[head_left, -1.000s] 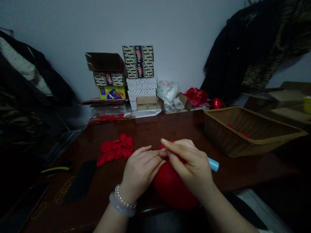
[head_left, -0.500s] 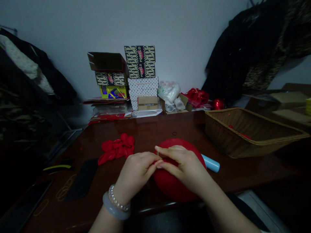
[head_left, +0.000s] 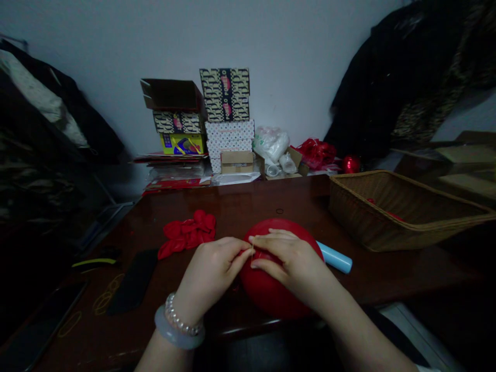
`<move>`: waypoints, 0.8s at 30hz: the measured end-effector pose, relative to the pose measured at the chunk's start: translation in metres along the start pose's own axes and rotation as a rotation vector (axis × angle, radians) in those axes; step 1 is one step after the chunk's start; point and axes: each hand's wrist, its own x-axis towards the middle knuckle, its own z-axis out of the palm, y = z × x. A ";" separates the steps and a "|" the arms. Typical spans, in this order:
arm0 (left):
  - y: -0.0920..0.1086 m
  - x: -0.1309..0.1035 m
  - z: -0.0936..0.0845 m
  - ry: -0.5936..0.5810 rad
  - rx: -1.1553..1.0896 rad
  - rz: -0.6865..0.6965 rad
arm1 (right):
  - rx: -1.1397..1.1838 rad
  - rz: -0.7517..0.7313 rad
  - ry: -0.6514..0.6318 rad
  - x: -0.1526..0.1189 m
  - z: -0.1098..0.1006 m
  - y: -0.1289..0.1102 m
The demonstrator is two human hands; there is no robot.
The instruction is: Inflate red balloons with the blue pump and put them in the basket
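Observation:
An inflated red balloon [head_left: 271, 294] rests at the table's front edge, partly covered by my hands. My left hand [head_left: 215, 268] is closed in a pinch at the balloon's left side, where its neck seems to be; the fingertips hide that spot. Between the parted thumb and forefinger of my right hand [head_left: 296, 258], a thin yellowish rubber band [head_left: 252, 252] is stretched upright, right by my left fingertips. The palm of this hand lies over the balloon. A light blue cylinder [head_left: 336, 257] lies just right of the balloon.
Flat red balloons [head_left: 188, 233] lie in a pile to the left. Near them are a dark phone-like slab [head_left: 134, 281], loose rubber bands [head_left: 104, 299] and a yellow-edged tool [head_left: 94, 262]. A wicker basket [head_left: 360, 225] stands right. Stacked boxes [head_left: 228, 134] line the wall.
My left fingertips have moved up slightly, and the rubber band now spans a taller gap between my right thumb and forefinger. The balloon sits slightly further left in view.

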 end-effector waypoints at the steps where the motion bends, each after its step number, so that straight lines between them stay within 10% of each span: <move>1: 0.000 0.000 0.001 -0.003 0.018 -0.013 | -0.009 -0.009 0.001 0.000 0.002 0.000; 11: 0.008 -0.007 -0.001 -0.089 0.159 0.002 | -0.088 -0.040 0.100 -0.003 0.013 0.000; 24: 0.008 -0.008 -0.022 0.203 0.129 0.085 | -0.114 -0.100 0.111 0.003 0.004 -0.007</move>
